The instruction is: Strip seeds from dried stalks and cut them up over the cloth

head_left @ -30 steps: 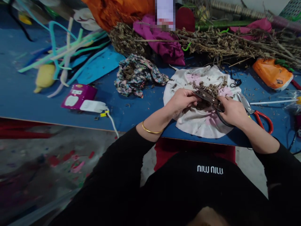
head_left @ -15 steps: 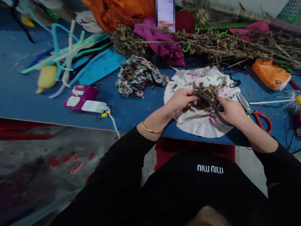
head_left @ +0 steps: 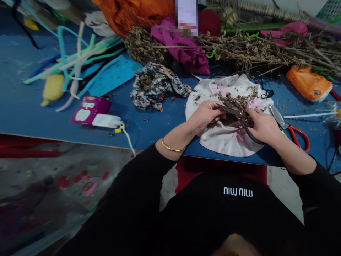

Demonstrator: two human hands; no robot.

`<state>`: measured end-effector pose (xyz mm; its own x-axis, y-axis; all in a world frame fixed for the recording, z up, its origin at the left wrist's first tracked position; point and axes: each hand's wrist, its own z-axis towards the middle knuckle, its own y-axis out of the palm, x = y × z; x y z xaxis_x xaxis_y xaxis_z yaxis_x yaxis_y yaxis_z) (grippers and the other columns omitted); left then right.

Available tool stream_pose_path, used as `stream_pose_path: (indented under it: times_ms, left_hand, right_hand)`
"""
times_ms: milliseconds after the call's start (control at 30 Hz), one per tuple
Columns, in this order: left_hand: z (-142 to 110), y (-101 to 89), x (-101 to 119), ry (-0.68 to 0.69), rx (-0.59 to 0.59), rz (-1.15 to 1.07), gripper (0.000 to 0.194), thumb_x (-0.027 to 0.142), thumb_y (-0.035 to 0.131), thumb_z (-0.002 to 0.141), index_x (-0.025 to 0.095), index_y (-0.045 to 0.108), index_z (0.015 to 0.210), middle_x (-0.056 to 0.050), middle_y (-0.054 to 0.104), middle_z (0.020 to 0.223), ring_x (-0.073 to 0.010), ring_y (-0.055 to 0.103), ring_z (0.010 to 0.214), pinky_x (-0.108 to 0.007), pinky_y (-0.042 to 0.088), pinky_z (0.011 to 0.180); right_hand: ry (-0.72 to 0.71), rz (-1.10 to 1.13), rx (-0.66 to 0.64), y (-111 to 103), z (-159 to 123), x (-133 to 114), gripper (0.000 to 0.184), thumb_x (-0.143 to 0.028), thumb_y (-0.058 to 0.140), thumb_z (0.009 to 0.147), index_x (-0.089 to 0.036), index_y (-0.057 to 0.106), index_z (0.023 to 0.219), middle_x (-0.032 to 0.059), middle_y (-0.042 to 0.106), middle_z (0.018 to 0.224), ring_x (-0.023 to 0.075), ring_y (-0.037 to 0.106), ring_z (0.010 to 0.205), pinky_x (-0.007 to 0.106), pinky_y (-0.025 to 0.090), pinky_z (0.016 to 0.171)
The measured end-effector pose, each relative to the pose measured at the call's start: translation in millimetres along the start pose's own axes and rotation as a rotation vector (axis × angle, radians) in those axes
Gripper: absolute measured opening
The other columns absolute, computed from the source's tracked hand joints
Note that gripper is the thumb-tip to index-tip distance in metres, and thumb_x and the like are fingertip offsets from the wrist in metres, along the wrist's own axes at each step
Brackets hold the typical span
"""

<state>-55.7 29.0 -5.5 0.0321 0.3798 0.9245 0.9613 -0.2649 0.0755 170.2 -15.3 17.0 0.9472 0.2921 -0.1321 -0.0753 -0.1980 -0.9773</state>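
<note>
Black-handled scissors (head_left: 240,114) spread wider than moment ago, apparently between snips; right hand (head_left: 263,124) gripping them, left hand (head_left: 207,114) pinched, contents unclear, above dried leaves (head_left: 239,101) on white cloth (head_left: 213,141).

A long table with a smooth, matt blue top (head_left: 21,106) crosses the room, and its front edge (head_left: 80,143) is a thin brownish line. Below it, at the left, lies a band of bright red material (head_left: 23,147), of which I cannot tell the kind. The floor is dull grey (head_left: 112,160), with small red scraps (head_left: 63,182) and a pink scrap (head_left: 90,189) scattered on it, rather blurred. A dark red surface (head_left: 183,174) shows under the front edge. Behind, at the upper right, stands a pale grey, plain surface (head_left: 309,7), perhaps a wall. The light is dim and cool, and the lower left is darker.
</note>
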Motion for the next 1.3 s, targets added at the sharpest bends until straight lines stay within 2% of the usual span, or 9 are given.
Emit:
stream_pose_path:
  times_ms: [167,300,433,600,767,900,1100,1300]
  left_hand:
    - [-3,-3.1,6,-0.045,-0.019,0.055,0.011,0.020,0.075,0.084,0.014,0.074,0.074,0.000,0.064,0.059,-0.0024,0.036,0.039,-0.020,0.022,0.037]
    - [-7,-7.8,16,-0.087,-0.044,0.168,0.010,0.011,0.069,0.087,0.012,0.074,0.079,0.000,0.064,0.060,-0.0027,0.039,0.037,-0.020,0.028,0.036]
    - [-8,-8.7,19,-0.109,-0.021,0.234,0.017,0.005,0.062,0.091,0.012,0.071,0.078,0.003,0.059,0.056,-0.0022,0.039,0.037,-0.018,0.032,0.038]
    - [-5,-8.2,14,-0.114,-0.016,0.193,0.020,0.002,0.059,0.093,0.012,0.070,0.080,0.004,0.059,0.057,-0.0019,0.037,0.035,-0.018,0.030,0.036]
    - [-3,-7.0,12,-0.091,0.021,0.128,0.016,0.010,0.064,0.095,0.013,0.071,0.081,0.003,0.059,0.056,-0.0025,0.038,0.035,-0.019,0.030,0.035]
    - [-5,-2.5,13,-0.091,-0.010,0.124,0.015,0.009,0.069,0.092,0.012,0.072,0.078,0.004,0.059,0.055,-0.0011,0.036,0.037,-0.017,0.026,0.036]
    - [-5,0.1,13,-0.107,-0.025,0.106,0.020,0.005,0.064,0.091,0.011,0.072,0.074,0.003,0.059,0.054,-0.0009,0.035,0.036,-0.017,0.024,0.036]
    - [-5,-0.5,15,-0.109,-0.034,0.088,0.019,0.005,0.064,0.092,0.011,0.072,0.076,0.003,0.060,0.055,-0.0002,0.035,0.037,-0.016,0.022,0.036]
  right_hand:
    - [0.013,-0.019,-0.033,-1,0,0,0.050,-0.034,0.050,0.092,-0.015,0.060,0.137,0.0175,0.073,0.120,0.0314,0.069,0.097,0.034,0.040,0.070]
    - [0.034,-0.008,-0.028,0,0,0,0.048,-0.032,0.049,0.092,-0.015,0.062,0.135,0.0165,0.074,0.119,0.0307,0.069,0.098,0.034,0.041,0.071]
    - [0.045,0.004,-0.045,2,1,-1,0.045,-0.030,0.049,0.091,-0.015,0.063,0.132,0.0161,0.075,0.116,0.0297,0.069,0.096,0.033,0.040,0.071]
    - [0.049,-0.003,-0.026,2,2,-1,0.047,-0.034,0.050,0.093,-0.016,0.063,0.133,0.0165,0.074,0.118,0.0304,0.068,0.095,0.034,0.038,0.068]
    - [0.052,-0.001,0.034,-2,1,3,0.054,-0.039,0.052,0.092,-0.018,0.060,0.141,0.0161,0.071,0.125,0.0315,0.068,0.098,0.034,0.039,0.068]
    - [0.025,-0.006,0.015,-1,1,2,0.055,-0.041,0.052,0.092,-0.017,0.059,0.141,0.0158,0.072,0.124,0.0315,0.068,0.100,0.034,0.039,0.068]
    - [0.017,-0.017,-0.034,-1,1,0,0.055,-0.035,0.052,0.090,-0.015,0.059,0.141,0.0163,0.072,0.122,0.0300,0.068,0.097,0.034,0.039,0.069]
    - [0.047,0.004,-0.052,1,1,-2,0.046,-0.032,0.049,0.091,-0.016,0.064,0.132,0.0153,0.075,0.113,0.0287,0.068,0.091,0.033,0.039,0.069]
